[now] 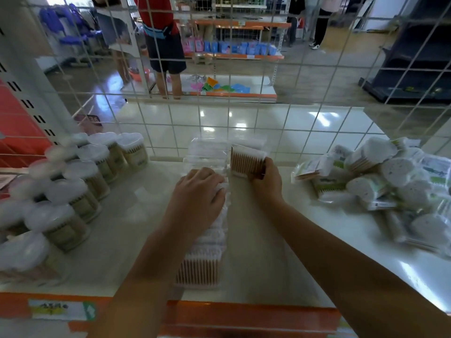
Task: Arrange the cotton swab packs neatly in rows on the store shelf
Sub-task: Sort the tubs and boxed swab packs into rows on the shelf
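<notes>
A second row is being started beside the centre row of packs, which runs from the shelf's front edge toward the wire grid. The right hand grips one cotton swab pack upright, fingers curled round its near side, just right of that row's far end. The left hand lies flat on the row, fingers relaxed, steadying it. Next, the pack probably needs squaring against the row; the loose pile lies well right of it.
</notes>
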`<state>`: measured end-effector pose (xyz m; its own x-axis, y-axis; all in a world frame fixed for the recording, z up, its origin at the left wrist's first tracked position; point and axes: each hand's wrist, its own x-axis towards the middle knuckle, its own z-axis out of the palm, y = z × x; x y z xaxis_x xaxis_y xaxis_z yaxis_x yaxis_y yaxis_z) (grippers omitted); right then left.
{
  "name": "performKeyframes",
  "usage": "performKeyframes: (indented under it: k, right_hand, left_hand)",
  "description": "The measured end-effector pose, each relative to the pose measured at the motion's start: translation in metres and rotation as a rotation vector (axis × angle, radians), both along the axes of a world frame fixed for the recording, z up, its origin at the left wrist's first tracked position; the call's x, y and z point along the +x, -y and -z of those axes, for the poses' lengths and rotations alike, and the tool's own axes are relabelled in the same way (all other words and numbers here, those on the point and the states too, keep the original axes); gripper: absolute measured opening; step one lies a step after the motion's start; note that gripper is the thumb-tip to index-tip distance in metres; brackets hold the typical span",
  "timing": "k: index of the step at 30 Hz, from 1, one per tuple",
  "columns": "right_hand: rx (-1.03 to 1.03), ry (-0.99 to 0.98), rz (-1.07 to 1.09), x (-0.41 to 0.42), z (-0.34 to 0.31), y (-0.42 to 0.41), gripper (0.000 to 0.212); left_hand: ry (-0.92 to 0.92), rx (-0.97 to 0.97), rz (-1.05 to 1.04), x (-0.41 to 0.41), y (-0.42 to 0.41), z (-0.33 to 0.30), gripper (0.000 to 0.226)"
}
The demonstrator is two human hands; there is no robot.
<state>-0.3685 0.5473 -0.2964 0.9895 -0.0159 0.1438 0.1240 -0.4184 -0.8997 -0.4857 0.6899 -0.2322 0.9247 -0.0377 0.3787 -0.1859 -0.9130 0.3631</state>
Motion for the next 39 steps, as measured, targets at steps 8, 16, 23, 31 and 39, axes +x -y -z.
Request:
performKeyframes:
  k: [8, 16, 23, 31, 39]
  right_hand:
    - [0.086, -0.058, 0.056, 0.0013, 0.0007, 0.0037, 0.032]
    - [0.076, -0.032, 0.049, 0.0001, -0.0024, 0.0014, 0.027]
    - [0.071, -0.030, 0.058, 0.0009, -0.0022, 0.0006, 0.028]
    - [0.062, -0.022, 0.052, 0.0007, -0.0046, -0.0001, 0.028]
    - [0.028, -0.029, 0.065, 0.0000, -0.0041, 0.0007, 0.029]
  left_hand:
    - [-0.005, 0.032, -0.011, 0.0012, 0.0005, -0.0008, 0.038]
    - [0.015, 0.054, -0.009, 0.0018, 0.0002, 0.0035, 0.040]
    - [0.029, 0.069, -0.010, 0.0027, 0.0000, 0.0038, 0.041]
    - [0.026, 0.063, 0.003, 0.0034, 0.0000, 0.0028, 0.042]
    - [0.017, 0.061, 0.011, 0.0028, 0.0013, 0.0018, 0.044]
